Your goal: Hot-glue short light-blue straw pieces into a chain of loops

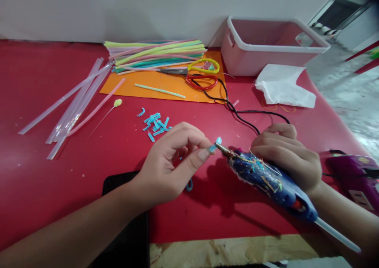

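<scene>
Between thumb and forefinger, my left hand [174,161] pinches a short blue pipe cleaner piece [218,141]. My right hand [287,153] is wrapped round a blue hot glue gun [266,179], messy with glue strings and bits. Its metal nozzle [223,149] meets the blue piece, and a clear glue stick [337,234] pokes out at the back. Under my left hand a small blue loop [189,185] lies on the red table [183,216]. Several cut blue pieces [155,123] are heaped just beyond that hand.
Scissors [189,72] and a pipe cleaner bundle [156,56] rest on orange paper [124,88]. Glue sticks [79,106] lie left. A pink bin [245,56], white cloth [284,86] and purple power strip [355,173] are right. A black cord [245,119] trails behind the gun. A black device [127,228] is nearest.
</scene>
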Available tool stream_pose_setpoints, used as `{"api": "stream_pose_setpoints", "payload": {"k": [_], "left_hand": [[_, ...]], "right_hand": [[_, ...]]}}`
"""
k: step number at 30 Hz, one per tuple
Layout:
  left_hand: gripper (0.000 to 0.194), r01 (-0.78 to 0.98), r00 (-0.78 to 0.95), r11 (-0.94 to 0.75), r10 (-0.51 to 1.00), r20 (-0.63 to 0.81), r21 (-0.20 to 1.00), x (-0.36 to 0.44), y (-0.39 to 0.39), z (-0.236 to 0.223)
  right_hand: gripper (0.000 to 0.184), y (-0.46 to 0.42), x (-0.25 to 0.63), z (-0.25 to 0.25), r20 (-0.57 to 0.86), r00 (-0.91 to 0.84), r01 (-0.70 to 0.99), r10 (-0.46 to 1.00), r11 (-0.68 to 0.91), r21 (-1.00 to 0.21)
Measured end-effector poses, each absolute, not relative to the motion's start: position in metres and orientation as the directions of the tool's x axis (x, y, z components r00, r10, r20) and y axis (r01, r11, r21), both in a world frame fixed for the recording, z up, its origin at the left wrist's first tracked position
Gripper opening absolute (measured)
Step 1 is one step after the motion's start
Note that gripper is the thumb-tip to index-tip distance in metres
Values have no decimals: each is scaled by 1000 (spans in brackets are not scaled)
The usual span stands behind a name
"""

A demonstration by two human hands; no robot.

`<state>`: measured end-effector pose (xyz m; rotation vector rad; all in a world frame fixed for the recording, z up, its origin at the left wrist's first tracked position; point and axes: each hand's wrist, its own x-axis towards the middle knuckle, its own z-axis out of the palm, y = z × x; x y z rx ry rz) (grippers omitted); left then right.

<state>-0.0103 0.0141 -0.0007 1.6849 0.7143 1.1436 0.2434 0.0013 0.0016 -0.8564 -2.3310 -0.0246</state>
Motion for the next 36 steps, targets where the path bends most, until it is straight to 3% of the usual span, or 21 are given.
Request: {"api": "stream_pose_setpoints", "payload": {"k": [13, 18, 20, 22, 26, 30, 36], "left_hand": [[11, -34, 393, -387, 843, 368, 921, -11, 14, 0], [11, -69, 396, -331, 857, 331, 941, -11, 13, 0], [11, -120, 402, -215, 882, 245, 969, -11, 15, -1], [14, -222, 434, 19, 897, 82, 975, -11, 17, -1], [20, -405, 505, 450, 836, -215, 796, -11, 21, -1], [20, -484, 519, 554, 805, -288, 677, -10, 24, 1], [14, -393, 522, 615, 761, -385, 683, -7, 22, 3]], "right_hand": [[9, 0, 248, -3, 567, -559, 574, 605, 776, -261], [6, 0, 248, -8, 585, -466, 685, 663, 689, -235], [15, 3, 247, -12, 553, -429, 762, 714, 615, -204], [26, 6, 247, -17, 484, -405, 824, 775, 539, -174], [42, 10, 247, -27, 376, -372, 875, 849, 455, -162], [36, 9, 246, -25, 361, -414, 847, 836, 499, -183], [28, 3, 237, -8, 574, -397, 766, 716, 603, -223]]}}
